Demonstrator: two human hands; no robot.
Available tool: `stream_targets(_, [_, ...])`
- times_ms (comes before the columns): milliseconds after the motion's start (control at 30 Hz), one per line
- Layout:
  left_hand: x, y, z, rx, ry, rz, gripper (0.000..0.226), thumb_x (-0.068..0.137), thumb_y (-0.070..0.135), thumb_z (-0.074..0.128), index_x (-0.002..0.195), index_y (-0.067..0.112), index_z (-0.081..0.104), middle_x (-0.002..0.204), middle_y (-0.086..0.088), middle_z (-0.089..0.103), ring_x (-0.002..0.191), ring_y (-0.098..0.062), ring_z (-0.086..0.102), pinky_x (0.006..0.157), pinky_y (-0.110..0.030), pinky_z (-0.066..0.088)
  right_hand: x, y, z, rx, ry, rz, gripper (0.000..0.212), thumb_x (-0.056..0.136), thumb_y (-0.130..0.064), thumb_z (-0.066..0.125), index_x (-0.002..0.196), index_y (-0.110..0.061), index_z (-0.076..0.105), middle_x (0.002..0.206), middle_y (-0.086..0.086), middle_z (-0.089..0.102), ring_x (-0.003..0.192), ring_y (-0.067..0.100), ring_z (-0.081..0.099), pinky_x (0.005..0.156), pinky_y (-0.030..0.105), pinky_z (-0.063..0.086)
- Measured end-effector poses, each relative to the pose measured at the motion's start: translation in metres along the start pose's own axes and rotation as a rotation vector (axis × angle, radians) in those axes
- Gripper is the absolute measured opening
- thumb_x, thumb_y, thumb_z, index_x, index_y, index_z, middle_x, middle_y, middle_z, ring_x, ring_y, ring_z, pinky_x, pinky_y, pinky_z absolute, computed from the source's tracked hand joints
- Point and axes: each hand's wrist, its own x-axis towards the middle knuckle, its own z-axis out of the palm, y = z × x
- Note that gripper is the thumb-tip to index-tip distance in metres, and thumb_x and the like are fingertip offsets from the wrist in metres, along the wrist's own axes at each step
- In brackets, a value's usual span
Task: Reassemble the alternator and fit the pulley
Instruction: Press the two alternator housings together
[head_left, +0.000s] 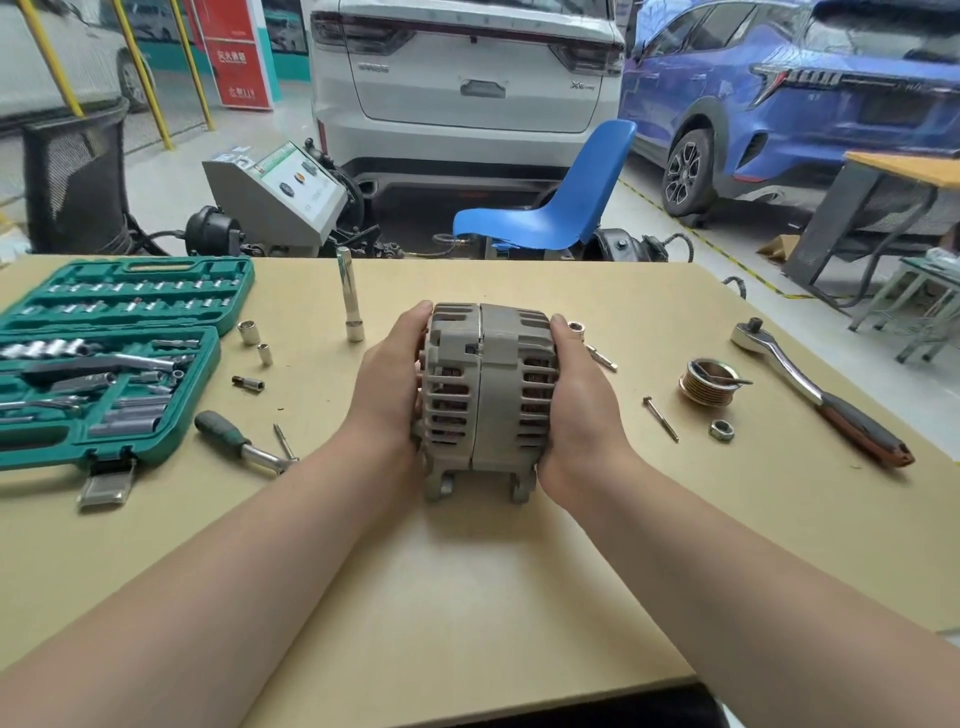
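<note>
1. Hands first: your left hand (395, 379) and right hand (576, 400) sit on opposite sides of the alternator (485, 400), palms flat against the two housing halves and fingers curved round its ends, so both are gripping it and squeezing inward.
2. The alternator stands near the middle of the desk (467, 597), mounting lugs down toward the near edge. The two halves meet along a thin seam on top; they look seated together, though I cannot tell whether the joint is fully closed all round.
3. Just past your right fingertips lie a small socket (576, 328) and a bit (602, 357), close to the housing.
4. Toward the right edge, the pulley (709, 381) rests apart from the alternator with a small metal piece across its mouth. A long bolt (661, 419) and the nut (721, 430) lie just beside it, and the ratchet (815, 392) lies further right.
5. On the left side sit the open socket set (111, 358), loose sockets, an upright extension (349, 301) and a screwdriver handle (228, 434).
6. Progress, as I judge it: the body is mated, but bolting the halves, then fitting the pulley and its nut, all remain.
</note>
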Motion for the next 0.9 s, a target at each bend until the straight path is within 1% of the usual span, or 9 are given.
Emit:
stream_targets(67, [-0.006,0.004,0.002,-0.001,0.038,0.027,0.042,0.100,0.052,0.065,0.100,0.015,0.084,0.099,-0.017,0.081,0.085,-0.036,0.080,0.064,-0.039,0.063,0.004,0.001,0.000,0.046,-0.018,0.012,0.048,0.096,-0.065,0.052,0.109,-0.030,0.082,0.113,0.005,0.080,0.102,0.027,0.078,0.082,0.046,0.064])
stream_targets(133, [-0.010,0.009,-0.001,0.087,0.076,0.133,0.038,0.101,0.050,0.065,0.090,0.019,0.085,0.089,-0.010,0.082,0.076,-0.027,0.080,0.060,-0.033,0.062,0.008,0.001,0.000,0.081,-0.037,0.040,0.051,0.097,-0.066,0.050,0.111,-0.029,0.082,0.115,0.005,0.079,0.102,0.027,0.078,0.077,0.043,0.064])
stream_targets(233, [-0.014,0.016,-0.004,0.333,0.122,0.355,0.042,0.095,0.060,0.065,0.107,0.024,0.084,0.101,0.002,0.083,0.097,-0.019,0.080,0.090,-0.042,0.063,0.013,0.003,0.002,0.094,-0.039,0.072,0.054,0.094,-0.066,0.050,0.111,-0.027,0.082,0.116,0.006,0.079,0.103,0.029,0.077,0.082,0.044,0.064])
stream_targets(333, [-0.017,0.019,-0.005,0.484,0.214,0.440,0.070,0.084,0.078,0.062,0.129,0.026,0.077,0.121,0.009,0.079,0.121,-0.017,0.071,0.110,-0.048,0.054,0.022,0.004,0.006,0.017,-0.030,0.065,0.055,0.094,-0.064,0.051,0.114,-0.022,0.081,0.116,0.010,0.078,0.111,0.036,0.073,0.093,0.047,0.058])
stream_targets(433, [-0.019,0.022,-0.006,0.521,0.226,0.431,0.086,0.083,0.088,0.057,0.138,0.022,0.072,0.130,0.005,0.076,0.128,-0.021,0.068,0.113,-0.051,0.052,0.031,0.004,0.009,-0.080,0.023,0.000,0.055,0.099,-0.058,0.049,0.117,-0.016,0.079,0.119,0.017,0.076,0.119,0.043,0.067,0.103,0.049,0.050])
stream_targets(533, [-0.015,0.025,-0.002,0.532,0.215,0.408,0.072,0.089,0.083,0.058,0.129,0.025,0.074,0.119,0.006,0.079,0.117,-0.021,0.073,0.106,-0.051,0.056,0.041,0.005,0.007,-0.126,0.035,-0.051,0.054,0.103,-0.057,0.045,0.112,-0.017,0.079,0.122,0.021,0.073,0.118,0.048,0.065,0.091,0.045,0.049])
stream_targets(633, [-0.007,0.029,0.011,0.595,0.242,0.362,0.061,0.090,0.082,0.054,0.117,0.030,0.071,0.107,0.007,0.078,0.106,-0.024,0.074,0.100,-0.054,0.057,0.047,0.005,-0.002,-0.160,-0.022,-0.189,0.047,0.109,-0.053,0.036,0.122,-0.031,0.076,0.117,0.006,0.078,0.109,0.032,0.074,0.083,0.040,0.059])
stream_targets(767, [0.007,0.030,0.028,0.666,0.251,0.296,0.068,0.092,0.080,0.052,0.133,0.027,0.065,0.127,0.002,0.072,0.120,-0.030,0.069,0.110,-0.058,0.050,0.049,0.002,-0.012,-0.199,-0.012,-0.263,0.047,0.109,-0.054,0.039,0.119,-0.028,0.077,0.109,0.006,0.080,0.096,0.025,0.077,0.082,0.044,0.057])
stream_targets(900, [0.017,0.027,0.043,0.696,0.298,0.288,0.054,0.102,0.060,0.059,0.147,0.030,0.057,0.145,0.002,0.059,0.129,-0.027,0.063,0.116,-0.054,0.046,0.051,0.001,-0.020,-0.212,-0.032,-0.230,0.057,0.107,-0.061,0.039,0.112,-0.023,0.081,0.103,0.007,0.081,0.091,0.020,0.079,0.066,0.030,0.061])
